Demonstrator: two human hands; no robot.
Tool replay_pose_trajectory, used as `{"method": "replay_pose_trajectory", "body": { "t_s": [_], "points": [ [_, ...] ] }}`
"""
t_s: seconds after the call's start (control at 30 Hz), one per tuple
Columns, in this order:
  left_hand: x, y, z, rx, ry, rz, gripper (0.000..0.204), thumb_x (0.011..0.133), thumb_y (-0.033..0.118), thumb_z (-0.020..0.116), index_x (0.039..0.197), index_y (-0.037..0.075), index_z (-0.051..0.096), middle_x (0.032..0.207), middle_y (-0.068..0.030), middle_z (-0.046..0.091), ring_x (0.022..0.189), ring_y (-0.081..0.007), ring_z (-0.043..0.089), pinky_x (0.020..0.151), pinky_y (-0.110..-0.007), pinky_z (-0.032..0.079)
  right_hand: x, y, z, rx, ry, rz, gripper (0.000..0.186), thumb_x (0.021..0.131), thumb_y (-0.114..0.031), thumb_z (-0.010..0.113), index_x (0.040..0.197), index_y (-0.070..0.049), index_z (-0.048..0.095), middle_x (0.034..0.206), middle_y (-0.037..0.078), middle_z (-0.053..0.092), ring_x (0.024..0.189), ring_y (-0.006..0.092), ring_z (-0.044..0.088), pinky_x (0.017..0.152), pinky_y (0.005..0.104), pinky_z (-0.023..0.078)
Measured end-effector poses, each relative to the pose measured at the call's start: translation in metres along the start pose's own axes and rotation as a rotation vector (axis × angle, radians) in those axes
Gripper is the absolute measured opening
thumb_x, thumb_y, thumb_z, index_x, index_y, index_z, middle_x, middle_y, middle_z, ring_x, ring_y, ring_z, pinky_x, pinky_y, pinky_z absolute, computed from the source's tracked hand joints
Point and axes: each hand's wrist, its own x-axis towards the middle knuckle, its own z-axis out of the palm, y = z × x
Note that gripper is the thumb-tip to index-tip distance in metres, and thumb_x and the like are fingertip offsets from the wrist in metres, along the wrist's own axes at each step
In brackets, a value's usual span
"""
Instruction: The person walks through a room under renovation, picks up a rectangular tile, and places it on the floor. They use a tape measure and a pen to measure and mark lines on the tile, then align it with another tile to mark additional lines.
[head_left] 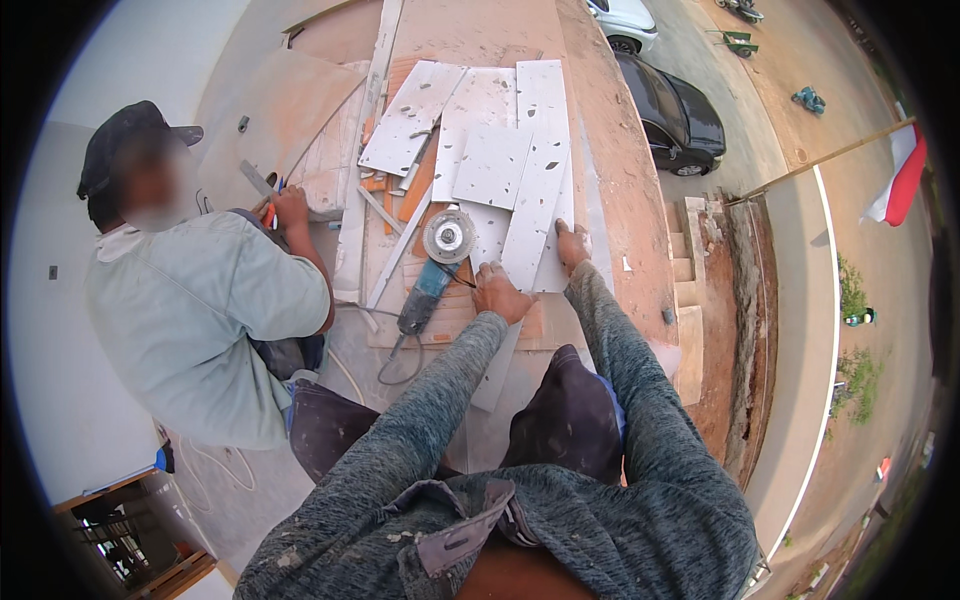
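Observation:
A long white tile (537, 185) with dark specks lies before me on a pile of similar tiles. At its near left corner is my left hand (500, 292), fingers bent over the edge and gripping it. My right hand (572, 247) is closed at the right edge of the speckled tiles, farther forward than the left; its fingertips are partly hidden. A blue angle grinder (428, 288) with a round disc lies just left of my left hand, disc end away from me. Beneath my left wrist a narrow tile piece (497, 372) slants down between my knees.
At the left a co-worker (190, 290) crouches, holding a flat blade-like tool (256, 178). Thin offcuts (401, 245) and orange tiles (420, 190) lie by the grinder, whose cord (400, 380) loops near my left knee. Beyond the dusty ledge (630, 200) at the right are parked cars (672, 115) lower down.

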Motion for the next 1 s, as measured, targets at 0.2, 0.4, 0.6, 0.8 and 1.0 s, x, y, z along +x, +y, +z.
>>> {"method": "replay_pose_trajectory", "body": {
  "t_s": [0.2, 0.4, 0.6, 0.8, 1.0],
  "points": [
    [0.0, -0.001, 0.002, 0.005, -0.019, -0.01, 0.082, 0.066, 0.038, 0.082, 0.124, -0.005, 0.043, 0.124, -0.017, 0.045, 0.122, -0.0323, 0.045, 0.097, -0.044, 0.044, -0.009, -0.014, -0.047, -0.086, 0.191, -0.123, 0.041, 0.089, -0.033, 0.059, 0.104, 0.005, 0.067, 0.096, 0.024, 0.068, 0.089, 0.0346, 0.066, 0.08, 0.0419, 0.05],
    [0.001, -0.014, 0.01, 0.079, 0.005, -0.017, 0.078, 0.067, 0.037, 0.079, 0.124, -0.005, 0.043, 0.12, -0.0164, 0.046, 0.118, -0.0319, 0.046, 0.095, -0.045, 0.043, -0.021, -0.02, -0.099, -0.239, 0.384, -0.244, 0.043, 0.09, -0.033, 0.058, 0.103, 0.007, 0.067, 0.093, 0.023, 0.069, 0.081, 0.0335, 0.067, 0.075, 0.0408, 0.051],
    [0.003, -0.002, 0.02, 0.131, 0.018, -0.007, 0.076, 0.067, 0.033, 0.08, 0.122, -0.005, 0.044, 0.116, -0.014, 0.046, 0.113, -0.0305, 0.048, 0.09, -0.045, 0.045, -0.051, -0.039, -0.154, -0.096, 0.502, -0.419, 0.038, 0.093, -0.028, 0.058, 0.105, 0.007, 0.066, 0.09, 0.017, 0.071, 0.076, 0.0239, 0.065, 0.07, 0.0367, 0.05],
    [0.001, -0.018, 0.001, 0.116, 0.075, -0.056, 0.071, 0.068, 0.029, 0.08, 0.121, -0.004, 0.045, 0.115, -0.0146, 0.047, 0.11, -0.0315, 0.049, 0.089, -0.046, 0.045, -0.137, -0.113, -0.167, -0.187, 0.405, -0.337, 0.036, 0.094, -0.028, 0.057, 0.099, 0.006, 0.067, 0.082, 0.011, 0.069, 0.069, 0.017, 0.06, 0.064, 0.0345, 0.048],
    [-0.071, 0.023, -0.116, -0.223, -0.202, -0.078, 0.047, 0.074, 0.017, 0.067, 0.115, -0.003, 0.053, 0.123, -0.0217, 0.05, 0.119, -0.0358, 0.048, 0.097, -0.046, 0.045, -0.268, -0.216, -0.218, -0.264, 0.363, -0.292, 0.036, 0.094, -0.026, 0.057, 0.102, 0.007, 0.067, 0.086, 0.014, 0.069, 0.074, 0.0207, 0.062, 0.07, 0.0357, 0.048]
  ]
}}
